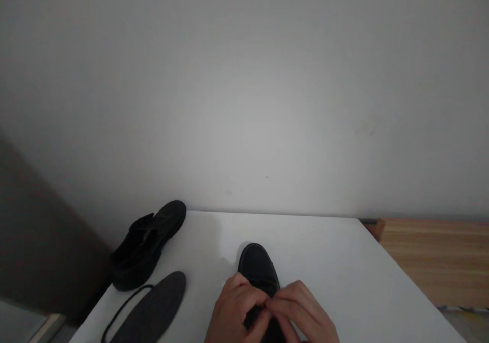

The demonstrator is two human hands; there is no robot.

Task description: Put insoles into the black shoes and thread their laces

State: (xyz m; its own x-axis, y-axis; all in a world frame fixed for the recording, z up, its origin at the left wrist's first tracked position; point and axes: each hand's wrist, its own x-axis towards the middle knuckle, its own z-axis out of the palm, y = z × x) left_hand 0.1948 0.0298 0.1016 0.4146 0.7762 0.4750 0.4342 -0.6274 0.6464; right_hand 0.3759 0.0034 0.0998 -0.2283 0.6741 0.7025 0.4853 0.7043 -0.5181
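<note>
A black shoe (pixel 257 264) lies toe away from me on the white table, its rear part hidden under my hands. My left hand (pixel 235 310) rests over its left side, thumb and forefinger pinched together. From the right, my right hand (pixel 305 315) meets it above the shoe's upper, fingertips pinched too and touching those of the left. Whatever sits between the fingertips is too small and covered to make out. Off to the left are a second black shoe (pixel 143 248), a dark grey insole (pixel 158 305) and a black lace (pixel 124 307).
The white table (pixel 324 251) ends at a plain grey-white wall (pixel 244 103). Beyond its right edge is a wood-grain board (pixel 435 261), lower down. A dark upright panel (pixel 42 231) stands at the left, past the second shoe.
</note>
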